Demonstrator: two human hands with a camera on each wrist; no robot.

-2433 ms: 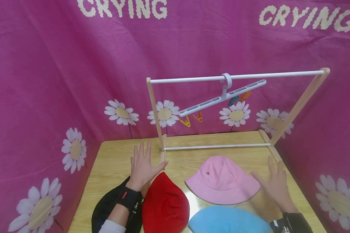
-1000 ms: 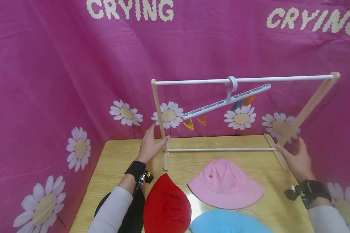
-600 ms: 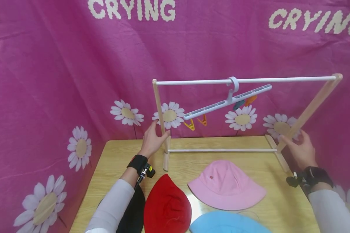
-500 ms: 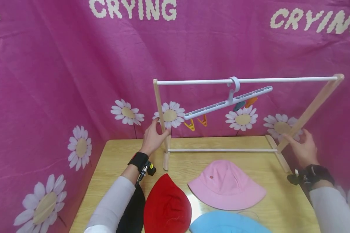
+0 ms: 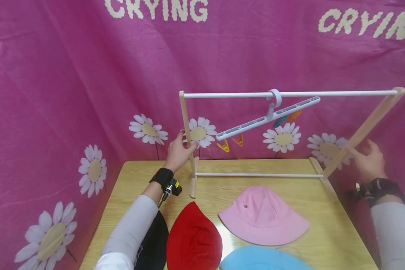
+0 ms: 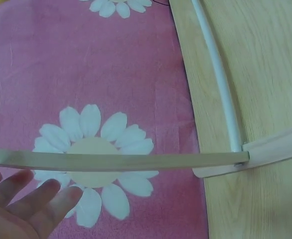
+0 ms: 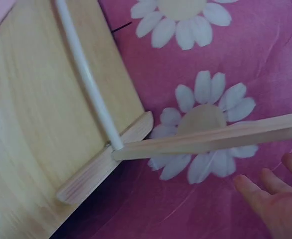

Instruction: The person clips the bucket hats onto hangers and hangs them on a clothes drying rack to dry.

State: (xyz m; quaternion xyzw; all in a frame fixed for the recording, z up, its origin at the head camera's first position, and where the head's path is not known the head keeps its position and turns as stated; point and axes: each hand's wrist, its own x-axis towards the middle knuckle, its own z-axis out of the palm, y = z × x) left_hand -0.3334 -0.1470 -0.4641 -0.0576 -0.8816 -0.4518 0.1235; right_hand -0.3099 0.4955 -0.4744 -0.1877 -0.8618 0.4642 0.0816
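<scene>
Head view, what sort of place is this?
Probably a makeshift tabletop booth, though the wider setting is out of view: a flowered curtain hangs on three sides of a wooden table, which holds a small rack and several hats.

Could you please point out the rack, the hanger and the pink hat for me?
Rack (image 5: 310,93), head view: its top rod.
Hanger (image 5: 269,118), head view: middle of its bar.
Pink hat (image 5: 264,210), head view: its crown.
</scene>
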